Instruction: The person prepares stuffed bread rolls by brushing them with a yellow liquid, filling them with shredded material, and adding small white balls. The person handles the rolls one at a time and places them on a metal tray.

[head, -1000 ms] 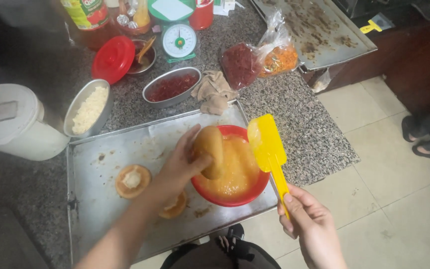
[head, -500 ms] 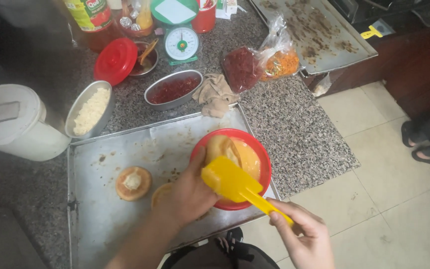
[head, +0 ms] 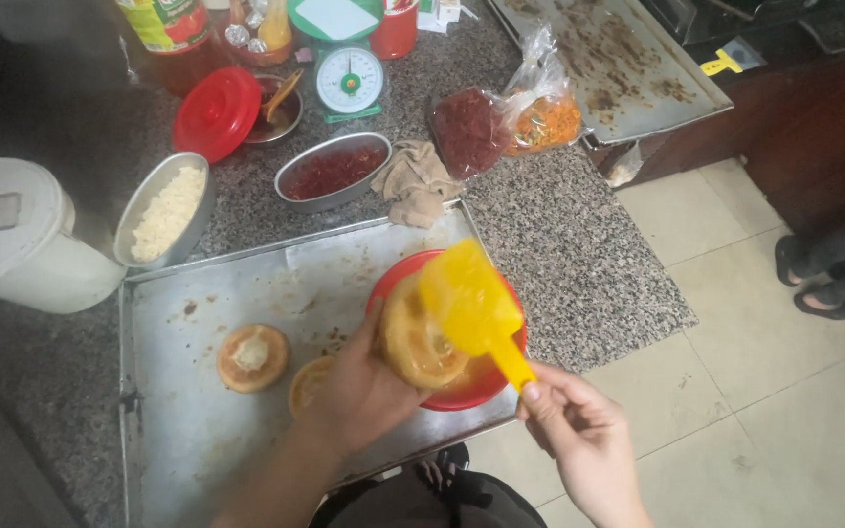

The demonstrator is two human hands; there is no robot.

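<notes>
My left hand (head: pixel 359 386) holds a round orange-coated bun piece (head: pixel 413 337) tilted above a red bowl (head: pixel 486 386). My right hand (head: pixel 579 435) grips the handle of a yellow spatula (head: pixel 466 303), whose blade lies against the bun. The bowl stands on a metal baking tray (head: pixel 237 430). Another round bun piece (head: pixel 251 357) lies on the tray to the left, and a second one (head: pixel 303 383) is partly hidden under my left hand.
Behind the tray stand an oval dish of red sauce (head: pixel 333 171), a dish of white shreds (head: pixel 166 210), a white lidded bucket (head: pixel 12 240), a green scale (head: pixel 347 78), a red lid (head: pixel 217 112), food bags (head: pixel 501 122), a cloth (head: pixel 413 181) and a dirty tray (head: pixel 608 59).
My left hand has lifted the bun upright out of the bowl. The spatula has swung from low over the bowl's front up against the bun.
</notes>
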